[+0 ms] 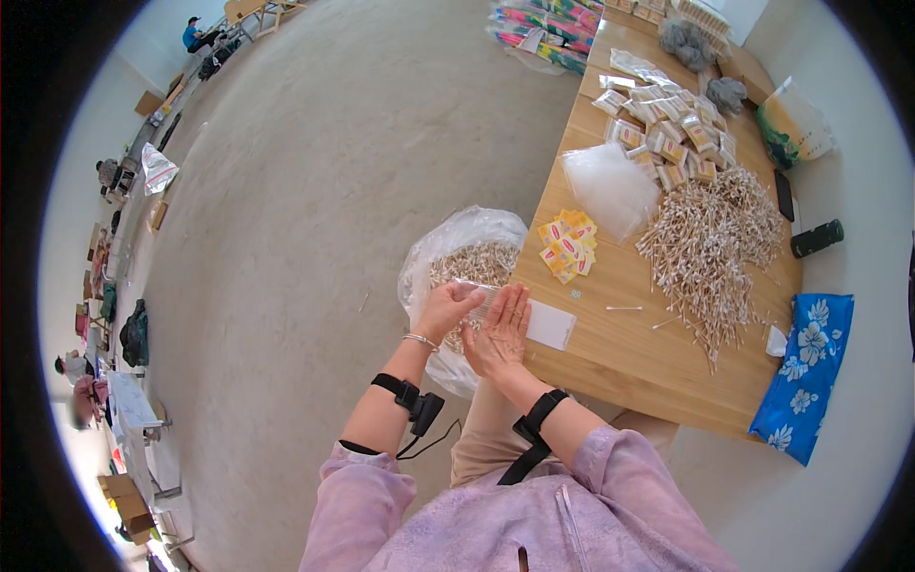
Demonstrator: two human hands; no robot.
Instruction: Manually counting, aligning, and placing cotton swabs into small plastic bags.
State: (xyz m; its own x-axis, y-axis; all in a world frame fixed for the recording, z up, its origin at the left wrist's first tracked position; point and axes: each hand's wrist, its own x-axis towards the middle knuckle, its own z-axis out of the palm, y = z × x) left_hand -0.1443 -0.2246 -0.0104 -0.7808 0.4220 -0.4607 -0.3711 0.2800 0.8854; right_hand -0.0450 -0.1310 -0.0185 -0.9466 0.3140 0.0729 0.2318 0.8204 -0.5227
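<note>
Over a clear plastic sack (416,276) full of cotton swabs (474,263), my two hands work close together. My left hand (446,313) is closed, thumb and fingers pinching a small clear plastic bag (483,296), which looks to have swabs in it. Against the other side of that bag lies my right hand (500,334), its fingers stretched out. Beside the right hand, at the table's edge, is a white card (550,326). Beyond it sits a pile of small yellow cards (569,246). Part of the bag is hidden by my fingers.
The wooden table (648,357) holds a large heap of loose swabs (715,248), a stack of clear bags (610,186) and many filled packets (667,124). A phone (783,195), a dark cylinder (817,238) and a blue flowered pouch (805,377) lie along the right.
</note>
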